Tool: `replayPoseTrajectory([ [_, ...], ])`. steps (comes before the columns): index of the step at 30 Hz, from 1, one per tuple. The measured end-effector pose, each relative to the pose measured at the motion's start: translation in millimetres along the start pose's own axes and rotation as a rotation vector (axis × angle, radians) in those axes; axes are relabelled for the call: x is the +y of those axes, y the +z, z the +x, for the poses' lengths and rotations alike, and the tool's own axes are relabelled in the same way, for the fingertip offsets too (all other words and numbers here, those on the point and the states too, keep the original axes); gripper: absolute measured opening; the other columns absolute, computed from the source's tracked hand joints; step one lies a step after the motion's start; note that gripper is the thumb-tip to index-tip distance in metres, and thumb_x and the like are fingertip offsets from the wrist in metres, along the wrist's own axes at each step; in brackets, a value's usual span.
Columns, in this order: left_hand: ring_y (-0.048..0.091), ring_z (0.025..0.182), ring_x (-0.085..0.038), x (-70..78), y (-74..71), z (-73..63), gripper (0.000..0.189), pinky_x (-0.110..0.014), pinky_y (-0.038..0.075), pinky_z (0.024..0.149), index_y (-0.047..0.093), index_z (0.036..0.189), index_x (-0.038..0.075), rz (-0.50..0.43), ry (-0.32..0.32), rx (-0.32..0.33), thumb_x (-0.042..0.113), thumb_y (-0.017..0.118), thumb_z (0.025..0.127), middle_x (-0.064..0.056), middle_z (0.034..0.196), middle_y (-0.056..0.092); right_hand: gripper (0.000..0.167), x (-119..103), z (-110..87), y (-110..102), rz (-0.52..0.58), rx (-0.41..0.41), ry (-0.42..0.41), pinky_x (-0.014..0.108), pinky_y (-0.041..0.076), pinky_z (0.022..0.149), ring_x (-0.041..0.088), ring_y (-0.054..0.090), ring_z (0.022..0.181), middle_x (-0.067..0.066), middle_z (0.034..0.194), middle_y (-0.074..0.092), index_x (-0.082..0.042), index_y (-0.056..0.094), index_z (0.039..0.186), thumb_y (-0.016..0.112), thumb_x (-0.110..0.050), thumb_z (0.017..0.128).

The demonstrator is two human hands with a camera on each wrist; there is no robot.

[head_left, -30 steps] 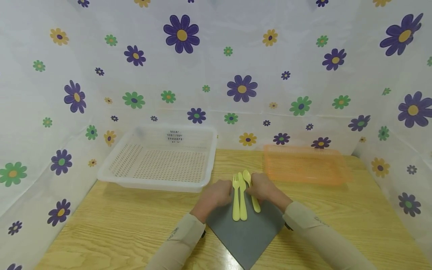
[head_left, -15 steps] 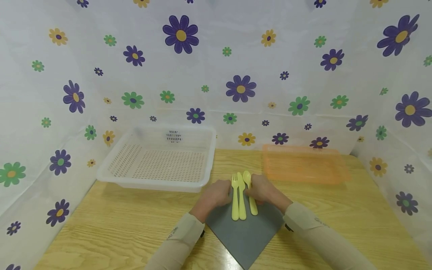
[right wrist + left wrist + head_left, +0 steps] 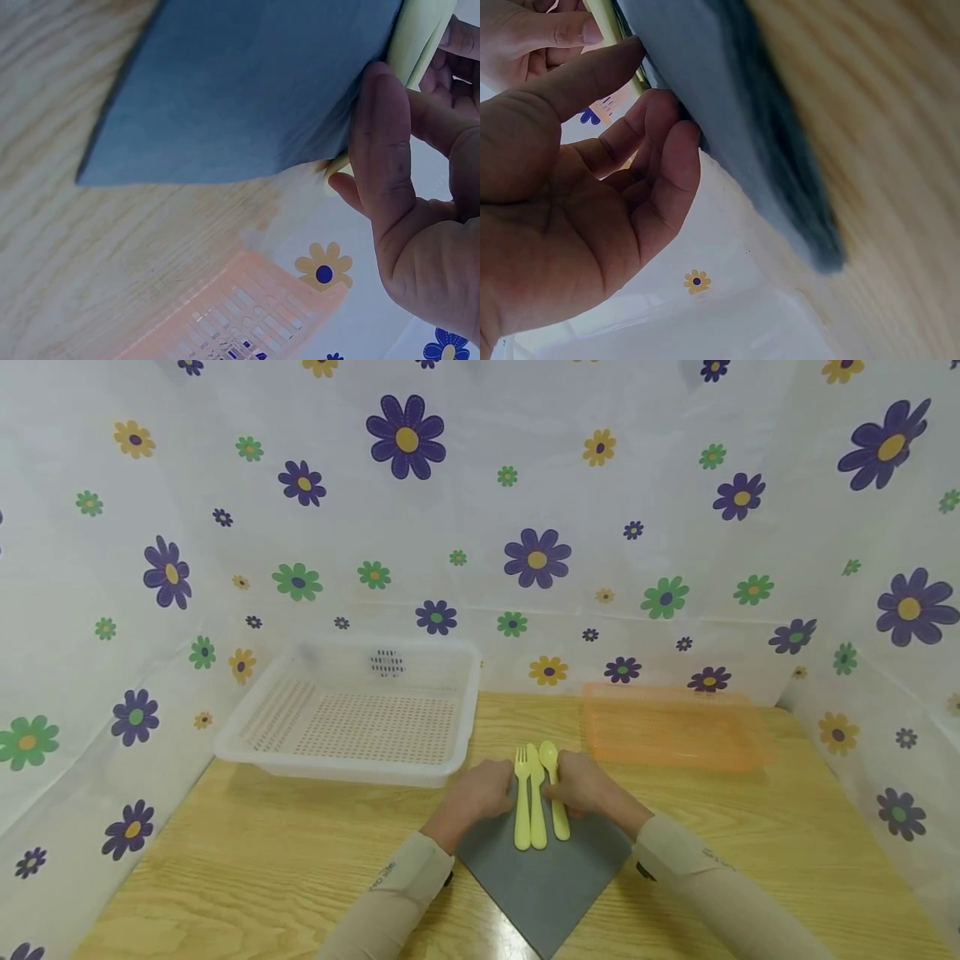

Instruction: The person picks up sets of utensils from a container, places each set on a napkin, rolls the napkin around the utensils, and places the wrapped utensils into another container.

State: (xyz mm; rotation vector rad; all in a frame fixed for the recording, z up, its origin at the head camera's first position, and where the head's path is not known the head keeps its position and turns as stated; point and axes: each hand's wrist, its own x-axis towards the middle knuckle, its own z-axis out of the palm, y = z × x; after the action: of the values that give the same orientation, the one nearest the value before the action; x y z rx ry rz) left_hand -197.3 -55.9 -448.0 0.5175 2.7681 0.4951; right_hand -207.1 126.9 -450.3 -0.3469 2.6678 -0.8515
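A folded dark grey cloth napkin lies cornerwise on the table. On it, side by side, are a pale yellow fork, knife and spoon, their handles toward me. My left hand is at the napkin's left edge; in the left wrist view its thumb and curled fingers pinch that edge. My right hand is at the spoon's neck, with thumb and fingers around it. In the right wrist view the thumb lies against the napkin, and the spoon is partly hidden.
A white perforated plastic basket stands at the back left of the wooden table. At the back right is a shallow orange basket. A white sheet with printed flowers encloses the back and sides.
The spoon has shifted left and straightened, its handle now nearer the knife. My right hand has moved very slightly with it. My left hand, the fork and the knife stay nearly still.
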Motion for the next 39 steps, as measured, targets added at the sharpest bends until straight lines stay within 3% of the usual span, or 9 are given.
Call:
replayPoseTrajectory([
  [11, 0.031, 0.050, -0.010, 1.6, 0.0, 1.2, 0.030, -0.023, 0.025, 0.046, 0.042, 0.072, 0.012, 0.001, -0.016, -0.020, 0.003, 0.067, 0.087, 0.003, 0.057, 0.033, 0.023, 1.1, -3.9, 0.4, -0.010, 0.004, -0.039, 0.023, 0.043, 0.036, 0.010, 0.051, 0.034, 0.008, 0.047, 0.059, -0.003, 0.057, 0.068, 0.070, -0.005, 0.088],
  [16, 0.033, 0.050, -0.010, 1.6, 1.1, 2.1, 0.028, -0.023, 0.026, 0.046, 0.044, 0.074, 0.011, 0.008, -0.029, -0.031, 0.003, 0.067, 0.087, 0.003, 0.058, 0.034, 0.016, 1.8, -6.7, 1.2, 0.000, 0.000, -0.026, 0.025, 0.047, 0.039, 0.013, 0.057, 0.039, 0.008, 0.054, 0.061, 0.002, 0.058, 0.090, 0.071, -0.007, 0.088],
  [20, 0.034, 0.050, -0.010, 1.3, 2.2, 3.3, 0.026, -0.024, 0.026, 0.046, 0.045, 0.075, 0.011, 0.007, -0.032, -0.030, 0.003, 0.067, 0.087, 0.003, 0.058, 0.035, 0.030, 2.1, -7.8, 0.6, 0.026, -0.004, -0.014, 0.026, 0.049, 0.040, 0.016, 0.059, 0.042, 0.009, 0.058, 0.061, 0.009, 0.056, 0.110, 0.071, -0.007, 0.089],
  [25, 0.033, 0.050, -0.010, 1.2, 2.9, 4.5, 0.028, -0.024, 0.026, 0.046, 0.044, 0.073, 0.011, 0.006, -0.034, -0.026, 0.003, 0.067, 0.087, 0.003, 0.058, 0.035, 0.040, 2.7, -7.8, 1.1, 0.027, -0.011, -0.013, 0.027, 0.049, 0.041, 0.015, 0.059, 0.042, 0.009, 0.058, 0.061, 0.012, 0.054, 0.119, 0.072, -0.007, 0.089],
  [31, 0.031, 0.049, -0.011, 1.8, 2.4, 5.5, 0.032, -0.024, 0.024, 0.046, 0.041, 0.070, 0.012, -0.009, -0.039, -0.030, 0.002, 0.067, 0.086, 0.003, 0.056, 0.032, 0.042, 2.4, -8.8, 2.7, 0.022, 0.001, -0.006, 0.027, 0.049, 0.040, 0.015, 0.059, 0.042, 0.009, 0.059, 0.061, 0.012, 0.053, 0.121, 0.072, -0.006, 0.088],
  [36, 0.029, 0.048, -0.010, 2.3, 0.4, 3.8, 0.034, -0.023, 0.022, 0.045, 0.039, 0.069, 0.013, -0.018, -0.025, -0.025, 0.001, 0.066, 0.086, 0.004, 0.054, 0.030, 0.025, 0.4, -9.4, 4.1, 0.002, 0.016, -0.019, 0.026, 0.048, 0.039, 0.014, 0.057, 0.041, 0.008, 0.060, 0.059, 0.007, 0.056, 0.106, 0.070, -0.004, 0.088],
  [39, 0.029, 0.048, -0.010, 2.4, -0.9, 2.3, 0.034, -0.023, 0.023, 0.045, 0.039, 0.069, 0.013, -0.020, -0.017, -0.015, 0.002, 0.066, 0.086, 0.004, 0.055, 0.030, 0.023, -0.6, -9.9, 4.9, -0.006, 0.023, -0.026, 0.026, 0.047, 0.038, 0.014, 0.057, 0.040, 0.008, 0.060, 0.059, 0.006, 0.056, 0.105, 0.069, -0.004, 0.089],
])
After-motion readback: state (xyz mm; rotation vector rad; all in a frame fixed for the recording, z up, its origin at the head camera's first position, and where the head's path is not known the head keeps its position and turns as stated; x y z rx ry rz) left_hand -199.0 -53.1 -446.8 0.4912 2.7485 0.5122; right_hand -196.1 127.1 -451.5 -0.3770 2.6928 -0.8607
